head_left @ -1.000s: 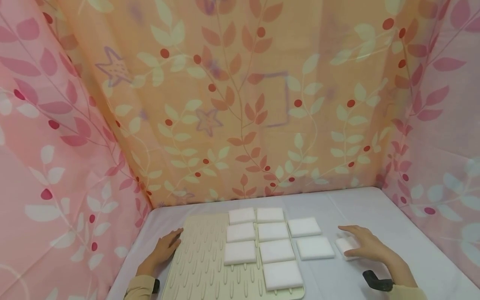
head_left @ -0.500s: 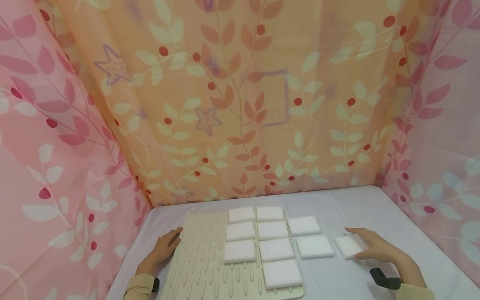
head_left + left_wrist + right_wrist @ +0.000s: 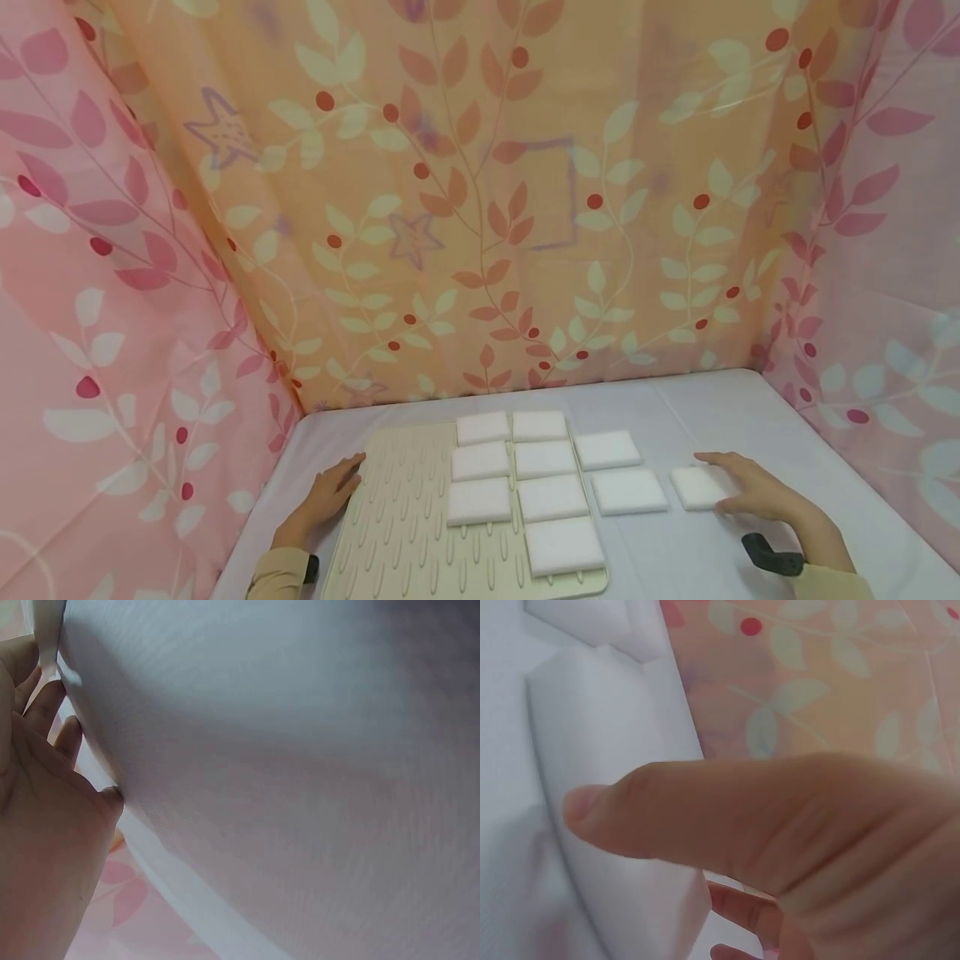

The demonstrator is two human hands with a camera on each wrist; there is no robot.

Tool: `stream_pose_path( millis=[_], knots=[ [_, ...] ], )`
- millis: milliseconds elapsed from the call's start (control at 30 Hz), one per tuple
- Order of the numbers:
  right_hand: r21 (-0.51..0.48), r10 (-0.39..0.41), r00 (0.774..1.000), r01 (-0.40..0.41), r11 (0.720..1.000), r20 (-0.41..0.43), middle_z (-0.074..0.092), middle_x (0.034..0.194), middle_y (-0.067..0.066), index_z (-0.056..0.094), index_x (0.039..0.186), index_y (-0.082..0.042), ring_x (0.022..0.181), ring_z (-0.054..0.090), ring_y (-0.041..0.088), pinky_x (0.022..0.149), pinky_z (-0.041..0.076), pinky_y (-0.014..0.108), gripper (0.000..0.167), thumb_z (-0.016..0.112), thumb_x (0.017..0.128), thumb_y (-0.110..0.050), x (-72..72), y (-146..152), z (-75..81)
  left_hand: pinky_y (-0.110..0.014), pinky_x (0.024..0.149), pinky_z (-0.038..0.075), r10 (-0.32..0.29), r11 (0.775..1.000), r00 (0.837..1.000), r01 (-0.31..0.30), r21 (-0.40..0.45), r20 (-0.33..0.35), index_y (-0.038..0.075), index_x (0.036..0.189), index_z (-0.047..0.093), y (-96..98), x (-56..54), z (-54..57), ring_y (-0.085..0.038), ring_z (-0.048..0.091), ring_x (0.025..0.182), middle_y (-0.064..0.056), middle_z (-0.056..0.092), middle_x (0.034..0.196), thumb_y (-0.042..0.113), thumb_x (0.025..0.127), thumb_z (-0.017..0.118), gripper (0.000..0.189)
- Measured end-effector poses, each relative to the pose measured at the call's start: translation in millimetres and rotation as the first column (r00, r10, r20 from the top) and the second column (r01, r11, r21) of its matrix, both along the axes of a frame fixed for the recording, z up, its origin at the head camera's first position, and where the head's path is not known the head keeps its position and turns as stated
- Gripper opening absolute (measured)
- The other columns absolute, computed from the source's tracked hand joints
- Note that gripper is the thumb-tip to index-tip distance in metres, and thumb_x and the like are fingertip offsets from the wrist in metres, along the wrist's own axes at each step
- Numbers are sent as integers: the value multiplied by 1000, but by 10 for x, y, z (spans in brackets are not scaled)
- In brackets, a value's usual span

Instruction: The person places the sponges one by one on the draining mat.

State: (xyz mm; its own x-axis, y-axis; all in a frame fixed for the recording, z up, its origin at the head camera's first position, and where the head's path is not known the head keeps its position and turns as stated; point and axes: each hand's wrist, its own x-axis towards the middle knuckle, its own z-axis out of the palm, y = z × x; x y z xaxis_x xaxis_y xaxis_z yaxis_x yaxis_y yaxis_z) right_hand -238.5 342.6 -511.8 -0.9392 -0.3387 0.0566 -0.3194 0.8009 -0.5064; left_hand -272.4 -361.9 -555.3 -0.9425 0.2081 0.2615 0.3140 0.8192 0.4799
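White rectangular sponges lie on a cream ribbed mat (image 3: pixel 408 517) and beside it. My left hand (image 3: pixel 330 492) rests at the mat's left edge, fingers loosely extended. In the left wrist view, its fingertips (image 3: pixel 69 733) meet the white cloth. My right hand (image 3: pixel 757 492) reaches over the right-hand sponge (image 3: pixel 696 487) on the table. Its thumb lies along the sponge's near corner, while the index finger stretches past the far edge, leaving a wide span between them. From the right wrist, the straight thumb (image 3: pixel 652 814) overlaps the sponge (image 3: pixel 592 727).
Several sponges stand in two columns on the mat's right half, among them one at the near end (image 3: pixel 565 546). Two more, a far one (image 3: pixel 609 450) and a nearer one (image 3: pixel 630 490), lie right of the mat. Floral curtains (image 3: pixel 480 208) enclose the white-covered table (image 3: pixel 675 408).
The right-hand sponge has turned to sit squarer with its neighbours. My right hand has shifted slightly right, uncovering more of it. The left hand stays put.
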Motion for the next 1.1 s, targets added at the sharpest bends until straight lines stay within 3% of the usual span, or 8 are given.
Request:
stream_pose_path(
  millis=[267, 533, 700, 833, 1100],
  knots=[
    [-8, -20, 1000, 20, 1000, -4, 54, 119, 26, 52, 126, -2, 108, 50, 46, 84, 39, 64, 71, 80, 67, -28, 15, -15, 48, -77, 89, 16, -4, 1000, 1000, 4, 1, -7, -1, 129, 51, 3, -10, -2, -52, 41, 121, -26, 52, 129, 15, 93, 53, 40],
    [-16, -23, 999, 22, 1000, -29, 54, 120, 26, 52, 125, -2, 109, 49, 47, 84, 39, 64, 70, 79, 68, -33, 39, -41, 86, -80, 82, 14, -60, 996, 987, 69, 53, -151, 8, 130, 52, -22, 10, -67, -50, 46, 117, -21, 56, 125, 25, 93, 52, 41],
    [-19, -33, 998, 32, 999, -56, 55, 119, 26, 54, 124, -3, 109, 49, 48, 84, 39, 64, 69, 79, 68, -34, 58, -83, 133, -79, 87, 12, -25, 998, 999, 28, 58, -41, 0, 130, 50, -24, -3, -64, -55, 39, 120, -27, 51, 128, 19, 93, 53, 42],
    [-10, -80, 995, 79, 997, -62, 55, 119, 25, 55, 123, -3, 109, 49, 48, 85, 38, 64, 68, 78, 69, -37, 75, -122, 183, -77, 90, 11, 3, 1000, 999, -4, 30, 38, -1, 132, 48, -12, -6, -34, -52, 35, 125, -27, 48, 132, 16, 94, 52, 42],
    [-7, -121, 989, 121, 993, -86, 55, 118, 23, 56, 124, -4, 109, 49, 44, 86, 38, 64, 71, 77, 69, -43, 66, -203, 249, -76, 91, 11, 8, 1000, 998, -9, 17, 57, 0, 134, 47, -8, -7, -5, -51, 35, 126, -26, 47, 134, 17, 94, 52, 44]
  ],
)
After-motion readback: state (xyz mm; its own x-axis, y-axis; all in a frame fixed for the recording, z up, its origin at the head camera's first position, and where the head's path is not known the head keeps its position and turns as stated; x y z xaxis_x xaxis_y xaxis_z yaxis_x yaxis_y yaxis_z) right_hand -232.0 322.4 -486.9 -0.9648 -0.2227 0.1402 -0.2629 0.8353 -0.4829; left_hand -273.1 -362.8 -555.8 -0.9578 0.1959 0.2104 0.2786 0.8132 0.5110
